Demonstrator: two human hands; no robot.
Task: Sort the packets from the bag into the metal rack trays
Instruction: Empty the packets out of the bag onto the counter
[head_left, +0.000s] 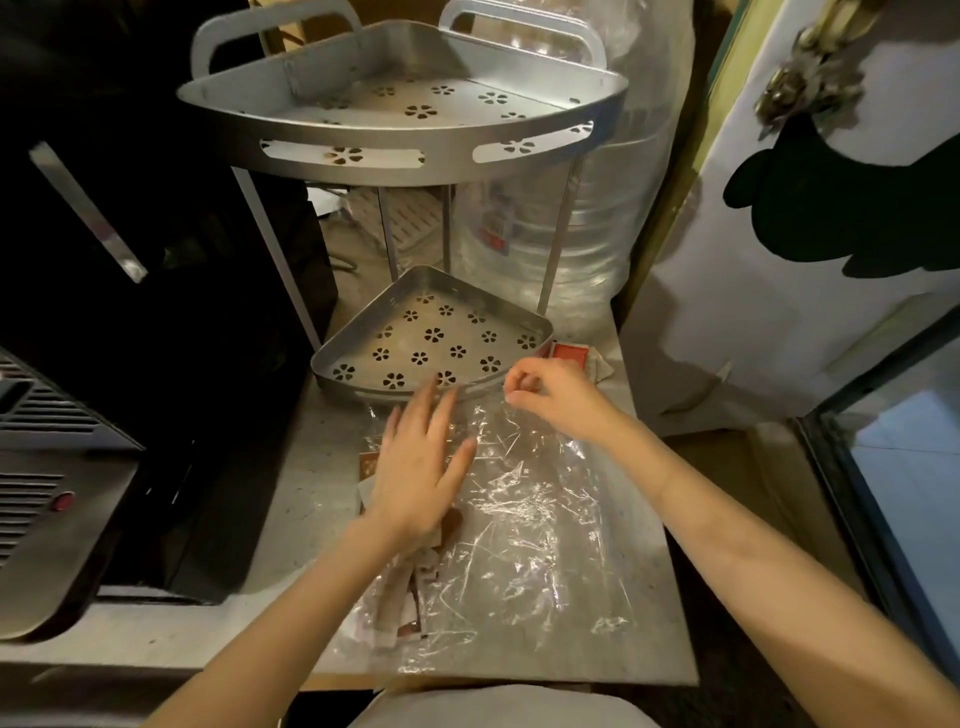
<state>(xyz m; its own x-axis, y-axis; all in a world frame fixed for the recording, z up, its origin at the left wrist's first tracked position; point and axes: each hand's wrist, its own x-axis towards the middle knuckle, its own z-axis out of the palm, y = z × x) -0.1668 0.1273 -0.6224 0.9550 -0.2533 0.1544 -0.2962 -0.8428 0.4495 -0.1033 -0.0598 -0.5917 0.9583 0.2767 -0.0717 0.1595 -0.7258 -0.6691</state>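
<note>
The crumpled clear plastic bag (524, 525) lay flat on the grey stone counter (291, 499), and under its left side a heap of small red-and-white packets (402, 597) showed only in part, blurred by the film and covered by the left hand (421, 467). That hand was spread open, fingers straight, palm down over the bag and packets, gripping nothing. The right hand (556, 395) was curled at the bag's far edge, thumb and fingertips pinched together; whether they held film or a packet could not be told. Just beyond it one red packet (569, 356) peeked out beside the silver corner rack's lower tray (436, 332), its print too small to read. That tray, punched with flower holes, held nothing, and neither did the upper tray (405, 109) above. Behind the rack stood a large clear water bottle (524, 244), label blurred. A dark appliance (130, 260) filled the left side.
</note>
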